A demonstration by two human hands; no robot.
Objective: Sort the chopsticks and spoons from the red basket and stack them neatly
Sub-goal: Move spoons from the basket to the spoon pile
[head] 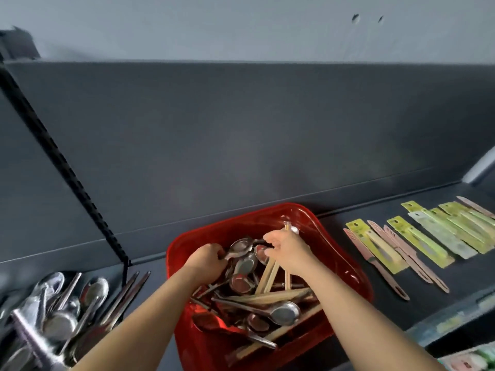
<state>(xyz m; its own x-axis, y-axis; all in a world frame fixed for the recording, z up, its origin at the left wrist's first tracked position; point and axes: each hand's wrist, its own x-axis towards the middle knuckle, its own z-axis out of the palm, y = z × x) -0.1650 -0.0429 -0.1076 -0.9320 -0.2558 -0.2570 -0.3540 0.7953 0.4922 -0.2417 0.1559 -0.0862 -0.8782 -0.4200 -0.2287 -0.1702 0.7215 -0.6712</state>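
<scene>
The sorting is mid-way, by my reading: both hands are down in the red basket [230,228] on the shelf, the left hand [206,259] curled round the handles of metal spoons [246,266] and the right hand [286,250] pinching a few wooden chopsticks [269,274] that stick out above and below it. More of both lie tangled just beneath. The next move likely calls for lifting each bunch free without snagging, spoons toward the spoon pile [61,303] at left.

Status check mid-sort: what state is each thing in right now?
red basket: upright, part full, unsorted
left hand: in basket, grips a spoon
right hand: in basket, holds wooden chopsticks
spoon pile: loose, left of basket
packaged utensils: flat in rows, right of basket
</scene>
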